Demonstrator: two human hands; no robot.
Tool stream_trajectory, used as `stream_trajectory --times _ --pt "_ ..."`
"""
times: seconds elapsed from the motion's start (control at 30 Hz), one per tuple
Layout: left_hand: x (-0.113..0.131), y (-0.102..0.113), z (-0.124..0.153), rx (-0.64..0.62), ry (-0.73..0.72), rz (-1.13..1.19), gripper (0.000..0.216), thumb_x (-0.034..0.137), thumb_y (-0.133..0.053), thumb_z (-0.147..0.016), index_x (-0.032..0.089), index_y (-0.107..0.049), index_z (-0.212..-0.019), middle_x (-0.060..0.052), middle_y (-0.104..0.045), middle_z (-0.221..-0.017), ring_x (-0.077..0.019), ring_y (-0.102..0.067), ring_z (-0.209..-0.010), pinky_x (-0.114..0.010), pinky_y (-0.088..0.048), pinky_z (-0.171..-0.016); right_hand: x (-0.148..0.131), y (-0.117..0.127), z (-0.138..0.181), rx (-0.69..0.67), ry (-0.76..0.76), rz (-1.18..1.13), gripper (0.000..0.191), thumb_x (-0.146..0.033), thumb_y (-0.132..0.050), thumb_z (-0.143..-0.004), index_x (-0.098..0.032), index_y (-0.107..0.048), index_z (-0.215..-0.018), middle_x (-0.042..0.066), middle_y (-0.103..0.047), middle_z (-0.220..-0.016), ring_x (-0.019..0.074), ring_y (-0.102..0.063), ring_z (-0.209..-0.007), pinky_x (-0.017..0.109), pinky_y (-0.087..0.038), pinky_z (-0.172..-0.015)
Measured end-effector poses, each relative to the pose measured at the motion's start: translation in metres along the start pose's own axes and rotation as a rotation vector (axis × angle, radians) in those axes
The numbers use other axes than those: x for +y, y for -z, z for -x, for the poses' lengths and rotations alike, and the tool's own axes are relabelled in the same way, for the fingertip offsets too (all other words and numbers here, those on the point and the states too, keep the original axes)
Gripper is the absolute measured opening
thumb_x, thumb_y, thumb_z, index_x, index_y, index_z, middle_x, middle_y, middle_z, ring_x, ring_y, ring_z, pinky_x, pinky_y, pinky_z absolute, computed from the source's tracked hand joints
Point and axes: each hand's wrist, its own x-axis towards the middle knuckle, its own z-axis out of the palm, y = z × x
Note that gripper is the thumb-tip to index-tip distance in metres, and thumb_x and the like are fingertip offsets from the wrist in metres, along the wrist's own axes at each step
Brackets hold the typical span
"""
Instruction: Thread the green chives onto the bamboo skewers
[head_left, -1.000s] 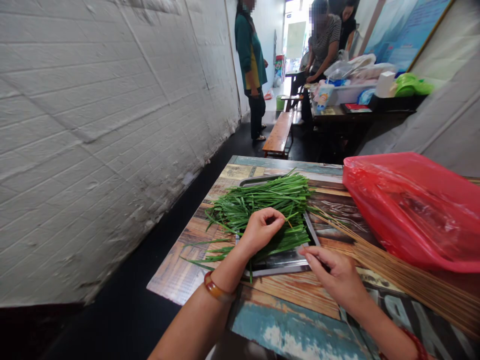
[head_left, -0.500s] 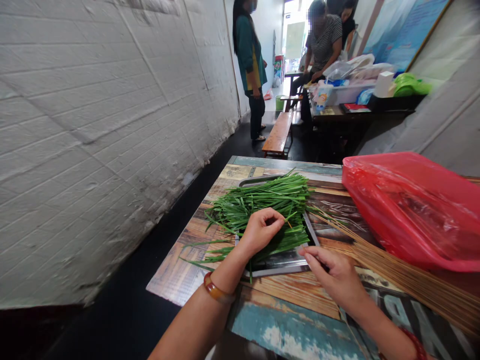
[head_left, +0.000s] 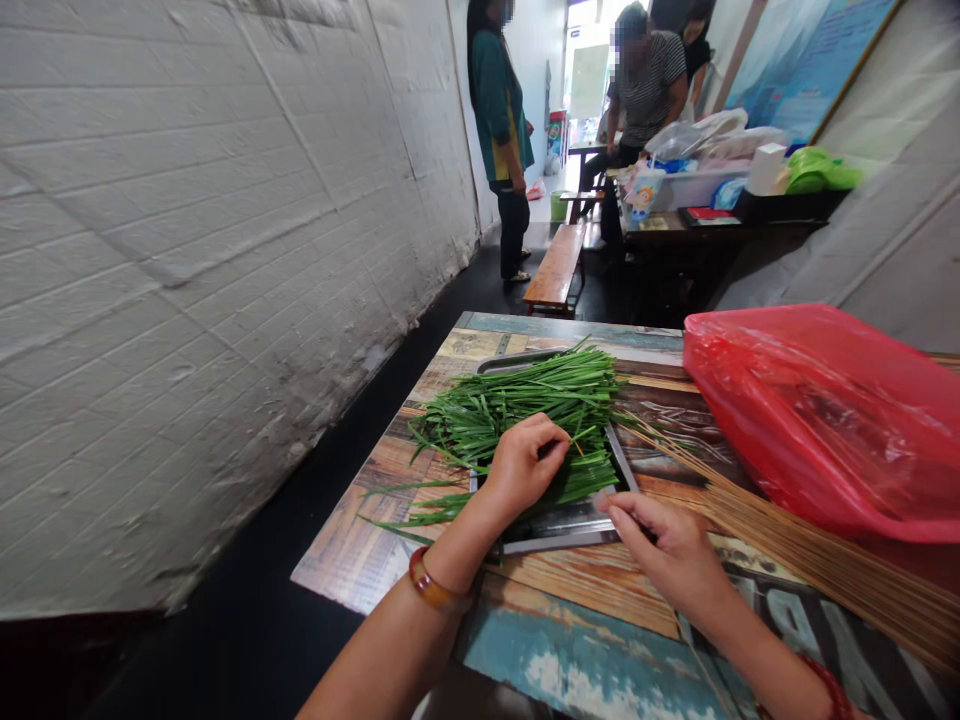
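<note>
A heap of long green chives (head_left: pixel 525 400) lies across a metal tray (head_left: pixel 559 537), with some leaves hanging over its left side. My left hand (head_left: pixel 527 462) is closed in a pinch above the chives, and a pale green stalk end pokes out past its fingertips. Close to those fingers a thin orange-brown tip shows. My right hand (head_left: pixel 664 535) is pinched at the tray's right corner, and a thin bamboo skewer (head_left: pixel 705 660) appears below it, in line with the pinch. Several more bamboo skewers (head_left: pixel 810 570) lie in a bundle right of the tray.
A red plastic bag (head_left: pixel 810 410) bulges on the right of the wood-patterned table (head_left: pixel 360 545). Along the left runs a white wall (head_left: pixel 225 300). Beyond are a bench (head_left: pixel 556 265), a cluttered table (head_left: pixel 660 225), and people, one standing (head_left: pixel 499 120).
My left hand has turned slightly, its fingers curling in a little more near the stalk end. My right hand stays almost still.
</note>
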Motion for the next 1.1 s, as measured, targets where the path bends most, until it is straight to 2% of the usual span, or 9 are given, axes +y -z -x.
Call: stream_trajectory --times 0.17,0.33,0.43,0.6,0.73,0.8,0.93,1.1 --pt "-0.001 0.0 0.001 -0.051 -0.031 -0.065 0.017 0.019 -0.05 -0.084 0.017 -0.064 -0.075 -0.004 -0.059 -0.073 -0.0133 -0.054 -0.07 -0.023 -0.04 -0.065 0.0 -0.001 0.0 0.014 -0.001 0.003 0.026 -0.03 -0.046 -0.087 -0.02 -0.07 -0.088 0.005 -0.074 -0.086 0.0204 -0.07 -0.078 0.029 -0.055 -0.067" --pt "-0.001 0.0 0.001 -0.138 -0.053 0.001 0.016 0.018 -0.051 -0.084 0.017 -0.066 -0.077 -0.005 -0.061 -0.075 -0.0138 -0.056 -0.073 -0.024 -0.041 -0.067 0.001 -0.001 -0.001 0.008 -0.019 -0.022 0.026 -0.03 -0.045 -0.088 -0.02 -0.068 -0.088 0.005 -0.074 -0.088 0.0206 -0.069 -0.081 0.03 -0.054 -0.071" --pt "0.0 0.003 0.0 -0.188 -0.028 0.076 0.016 0.019 -0.052 -0.084 0.015 -0.067 -0.079 -0.006 -0.063 -0.079 -0.0144 -0.058 -0.077 -0.024 -0.043 -0.07 0.002 0.001 -0.001 -0.006 -0.041 -0.033 0.027 -0.032 -0.045 -0.088 -0.019 -0.068 -0.088 0.006 -0.074 -0.087 0.0205 -0.068 -0.081 0.029 -0.054 -0.071" --pt "0.003 0.01 -0.002 -0.186 0.063 0.115 0.021 0.025 -0.051 -0.085 0.016 -0.069 -0.09 -0.008 -0.068 -0.09 -0.0165 -0.061 -0.083 -0.026 -0.045 -0.075 0.0 0.003 -0.002 -0.015 -0.042 -0.029 0.027 -0.033 -0.045 -0.088 -0.019 -0.068 -0.085 0.004 -0.073 -0.08 0.0189 -0.067 -0.075 0.026 -0.053 -0.065" --pt "0.004 0.012 -0.002 -0.23 0.026 0.092 0.023 0.028 -0.05 -0.086 0.017 -0.07 -0.091 -0.008 -0.07 -0.092 -0.0181 -0.06 -0.088 -0.029 -0.043 -0.083 -0.002 0.003 -0.002 -0.005 -0.018 -0.025 0.027 -0.034 -0.045 -0.088 -0.02 -0.068 -0.082 0.002 -0.072 -0.077 0.0179 -0.067 -0.071 0.025 -0.052 -0.063" --pt "0.005 0.012 -0.002 -0.224 0.026 0.105 0.022 0.029 -0.051 -0.085 0.017 -0.07 -0.086 -0.007 -0.07 -0.09 -0.0181 -0.06 -0.087 -0.029 -0.043 -0.082 -0.002 0.003 -0.002 0.004 -0.009 -0.027 0.026 -0.034 -0.046 -0.088 -0.021 -0.068 -0.083 0.002 -0.072 -0.078 0.0179 -0.067 -0.071 0.026 -0.052 -0.064" --pt "0.007 0.011 -0.001 -0.214 0.149 0.215 0.023 0.028 -0.052 -0.083 0.013 -0.068 -0.075 -0.005 -0.068 -0.076 -0.0143 -0.059 -0.072 -0.023 -0.044 -0.067 0.0 0.002 -0.002 0.019 0.01 -0.036 0.023 -0.033 -0.048 -0.087 -0.021 -0.068 -0.086 0.003 -0.073 -0.084 0.0192 -0.068 -0.078 0.028 -0.052 -0.069" --pt "0.007 0.009 -0.002 -0.071 0.219 0.217 0.019 0.023 -0.054 -0.078 0.012 -0.063 -0.064 -0.002 -0.062 -0.066 -0.0112 -0.054 -0.063 -0.02 -0.04 -0.061 0.003 0.002 -0.001 0.037 0.021 -0.005 0.022 -0.032 -0.049 -0.087 -0.02 -0.068 -0.087 0.004 -0.073 -0.085 0.0195 -0.068 -0.078 0.029 -0.053 -0.071"
